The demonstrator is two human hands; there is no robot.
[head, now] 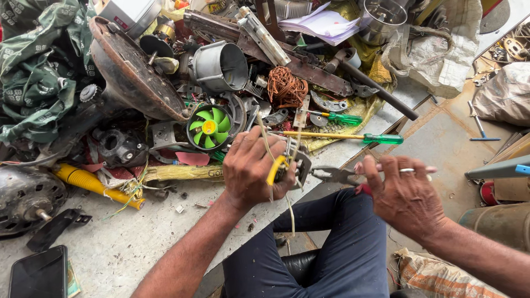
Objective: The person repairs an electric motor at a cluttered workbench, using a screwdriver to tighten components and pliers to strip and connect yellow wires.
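Head view: left hand (251, 168) grips a small wired metal part (293, 160); right hand (403, 193) clasps pliers (337, 175) touching it

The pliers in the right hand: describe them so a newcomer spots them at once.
Start at the cluttered workbench, then drop to its near edge. The right hand holds pliers pointing at the wired part in the left hand. Grey jaws, unlike the green-handled screwdrivers behind.

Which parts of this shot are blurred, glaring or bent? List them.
Head view: even daylight, soft shadows; right hand slightly motion-blurred at the fingertips, left hand sharper; glare on the steel pot and the phone screen; wide-lens bending toward the edges.
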